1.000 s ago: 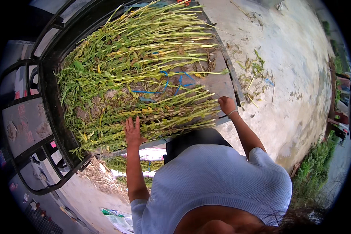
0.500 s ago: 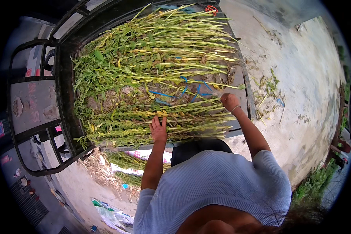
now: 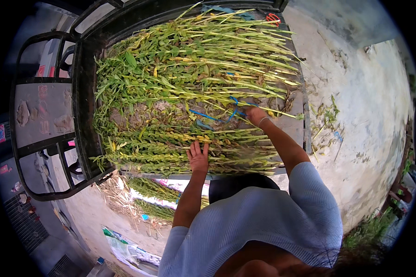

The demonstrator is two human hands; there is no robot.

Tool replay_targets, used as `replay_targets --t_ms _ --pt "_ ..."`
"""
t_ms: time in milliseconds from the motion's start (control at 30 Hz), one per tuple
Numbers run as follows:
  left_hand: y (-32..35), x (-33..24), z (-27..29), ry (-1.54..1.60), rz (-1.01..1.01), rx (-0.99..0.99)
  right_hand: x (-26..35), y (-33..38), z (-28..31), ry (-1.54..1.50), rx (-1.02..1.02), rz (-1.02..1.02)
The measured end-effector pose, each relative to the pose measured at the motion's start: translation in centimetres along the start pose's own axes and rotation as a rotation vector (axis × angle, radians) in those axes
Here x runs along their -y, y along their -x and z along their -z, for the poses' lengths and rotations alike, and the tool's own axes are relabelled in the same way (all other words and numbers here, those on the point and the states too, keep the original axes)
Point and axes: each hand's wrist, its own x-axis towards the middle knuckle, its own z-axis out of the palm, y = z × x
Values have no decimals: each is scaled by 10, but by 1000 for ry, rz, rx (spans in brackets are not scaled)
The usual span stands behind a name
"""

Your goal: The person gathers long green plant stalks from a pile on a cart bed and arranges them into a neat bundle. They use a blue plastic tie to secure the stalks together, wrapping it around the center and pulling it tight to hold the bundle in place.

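Note:
My left hand (image 3: 198,159) lies with its fingers spread on the near bundle of cut leafy stalks (image 3: 157,147). My right hand (image 3: 255,115) is over the gap between the near bundle and the far pile of stalks (image 3: 208,55). Its fingers are curled in beside thin blue strips (image 3: 203,114) that lie in this gap; what they hold, if anything, is hidden. The stalks lie side by side, leafy tops to the left and bare cut ends to the right.
The stalks rest on a dark cart bed (image 3: 291,121) with a black metal rail frame (image 3: 44,198) at its left. An orange-red item (image 3: 272,19) sits at the far right corner. More stalks (image 3: 155,210) lie on the ground below, and leaf scraps (image 3: 327,113) litter the concrete.
My right hand has moved left from the cut ends of the near bundle to the blue strips. The left hand stays on the near stalks. The whole view has shifted slightly.

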Motion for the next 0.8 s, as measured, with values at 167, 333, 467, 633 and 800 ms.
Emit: replay_targets --t_ms 167,333,467,633,800 --pt "0 -1 -4 69 11 -76 -4 14 81 -500 -381 -53" --pt "-2 0 -3 27 11 -71 65 -2 79 -156 -100 295" --pt "-2 2 1 18 -14 -87 61 -34 -10 333 239 58" --pt "2 3 -10 -4 -8 -104 37 -35 30 121 185 118" --pt "0 0 -11 59 7 -118 40 -15 170 -692 -160 246"
